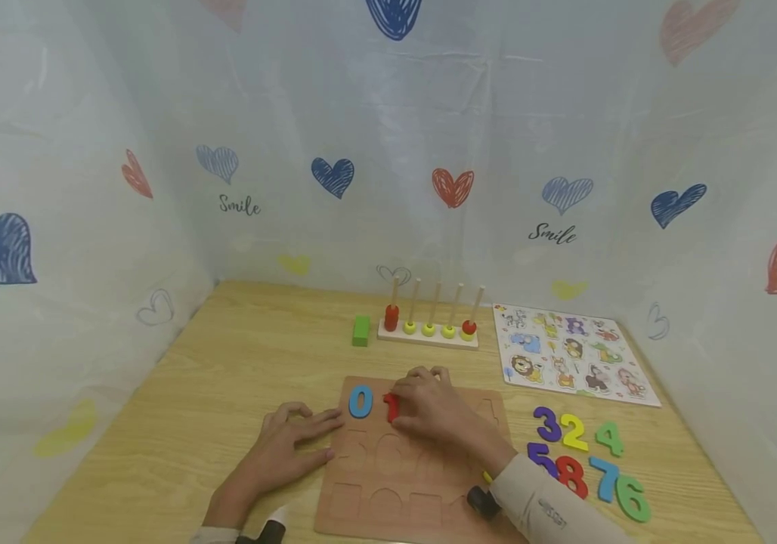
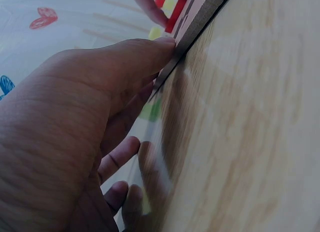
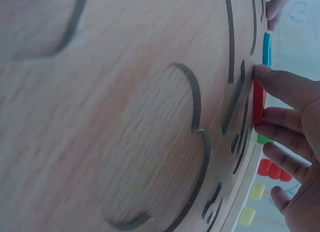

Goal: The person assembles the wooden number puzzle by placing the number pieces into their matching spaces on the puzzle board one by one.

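Grip: right hand [image 1: 436, 408] pinching the red 1 [image 1: 391, 409] between thumb and fingers; left hand [image 1: 286, 446] spread, thumb and forefinger touching the left edge of the number board [image 1: 331, 506], other fingers loosely bent.
Curtain: pale, printed with hearts and "Smile" [image 1: 280, 98], at back and sides.
Desk: wood-grain top [image 1: 246, 363], carries everything below.
Number board: flat on desk in front of the person, cut with number-shaped recesses.
Animal board: white with printed animals [image 1: 546, 378], far right.
Bead rack: five upright rods on a pale base [image 1: 428, 339], behind number board; red beads on leftmost rod, yellow on middle three, red over yellow on rightmost.
Loose numbers: right of number board. Farther row 3 [image 1: 548, 423], 2 [image 1: 575, 436], 4 [image 1: 611, 438]; nearer 5 [image 1: 540, 453], 8 [image 1: 571, 476], 7 [image 1: 606, 482], 6 [image 1: 623, 495].
Green block: standing just left of bead rack [image 1: 360, 331].
Blue 0: far left corner of number board [image 1: 353, 402].
Red 1: at far edge of number board, just right of blue 0; whether seated, cannot tell.
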Available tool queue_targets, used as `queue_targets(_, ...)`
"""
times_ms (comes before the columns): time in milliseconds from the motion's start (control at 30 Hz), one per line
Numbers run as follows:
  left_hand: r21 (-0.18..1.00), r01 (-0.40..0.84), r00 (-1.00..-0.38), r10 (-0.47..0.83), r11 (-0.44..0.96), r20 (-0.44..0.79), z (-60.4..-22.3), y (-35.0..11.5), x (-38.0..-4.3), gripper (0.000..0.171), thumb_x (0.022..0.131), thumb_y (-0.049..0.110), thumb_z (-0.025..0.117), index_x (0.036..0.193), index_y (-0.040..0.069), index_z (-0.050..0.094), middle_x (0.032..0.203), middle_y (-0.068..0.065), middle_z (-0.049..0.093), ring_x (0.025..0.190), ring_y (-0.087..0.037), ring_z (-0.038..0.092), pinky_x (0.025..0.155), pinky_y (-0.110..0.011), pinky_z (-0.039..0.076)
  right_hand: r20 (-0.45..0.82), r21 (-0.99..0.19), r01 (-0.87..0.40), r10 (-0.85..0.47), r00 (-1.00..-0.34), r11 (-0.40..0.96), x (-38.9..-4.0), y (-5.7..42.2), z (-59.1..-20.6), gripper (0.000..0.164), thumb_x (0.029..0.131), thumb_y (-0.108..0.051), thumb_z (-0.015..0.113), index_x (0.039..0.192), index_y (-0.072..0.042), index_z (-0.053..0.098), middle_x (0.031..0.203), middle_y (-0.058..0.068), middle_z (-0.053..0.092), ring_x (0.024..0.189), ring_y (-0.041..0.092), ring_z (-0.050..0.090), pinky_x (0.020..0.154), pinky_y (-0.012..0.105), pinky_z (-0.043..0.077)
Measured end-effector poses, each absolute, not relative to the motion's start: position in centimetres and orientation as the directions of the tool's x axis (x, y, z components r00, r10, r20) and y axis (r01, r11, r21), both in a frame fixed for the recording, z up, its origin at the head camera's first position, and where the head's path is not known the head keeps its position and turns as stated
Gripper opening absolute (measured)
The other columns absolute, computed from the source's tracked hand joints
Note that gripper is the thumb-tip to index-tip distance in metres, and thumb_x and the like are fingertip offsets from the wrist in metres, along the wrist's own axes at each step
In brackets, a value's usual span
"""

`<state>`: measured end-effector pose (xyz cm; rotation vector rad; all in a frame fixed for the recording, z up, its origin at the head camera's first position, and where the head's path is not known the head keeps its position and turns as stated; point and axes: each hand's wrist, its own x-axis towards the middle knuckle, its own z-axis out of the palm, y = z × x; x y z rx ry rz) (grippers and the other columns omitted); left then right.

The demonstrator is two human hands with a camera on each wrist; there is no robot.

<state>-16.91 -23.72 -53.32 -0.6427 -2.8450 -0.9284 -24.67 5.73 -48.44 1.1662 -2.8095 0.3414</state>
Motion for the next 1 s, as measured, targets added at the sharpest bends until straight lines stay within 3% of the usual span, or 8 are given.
queue_targets(567,0.545,0.427,-0.902,0.379,0.722,0.205,-53.0,-23.0,-17.2,0.048,0.091,0.054,0.066,0.135,0.032,0.064,0.144,0.020,0.052,0.119,-0.018,0.037,0.092,-0.050,0.029,0.193,-0.139,-0.692,-0.666,-0.721,0.708,-24.4,5.9,-48.3,0.036,0.082,-0.040,0.082,0.108,-0.015,0.077,0.111,-0.004,0.071,0.112,0.021,0.053,0.094,0.054,0.032)
queue_targets(833,0.552,0.417,-0.908,0.358,0.721,0.219,-53.1,-23.5,-17.1,0.048,0.090,0.053,0.068,0.134,0.034,0.064,0.145,0.019,0.052,0.122,-0.020,0.037,0.094,-0.052,0.028,0.160,-0.140,-0.700,-0.682,-0.714,0.700,-24.0,6.1,-48.1,0.048,0.085,-0.048,0.078,0.120,-0.015,0.071,0.120,-0.003,0.069,0.118,0.021,0.051,0.094,0.051,0.032)
queue_targets(1000,0.542,0.435,-0.900,0.365,0.719,0.237,-53.6,-23.8,-17.2,0.050,0.091,0.053,0.068,0.136,0.034,0.063,0.146,0.018,0.051,0.120,-0.017,0.037,0.091,-0.048,0.027,0.179,-0.112,-0.718,-0.697,-0.694,0.687,-23.2,7.2,-47.8,0.037,0.091,-0.040,0.074,0.120,-0.017,0.072,0.119,-0.006,0.069,0.118,0.019,0.052,0.096,0.052,0.033)
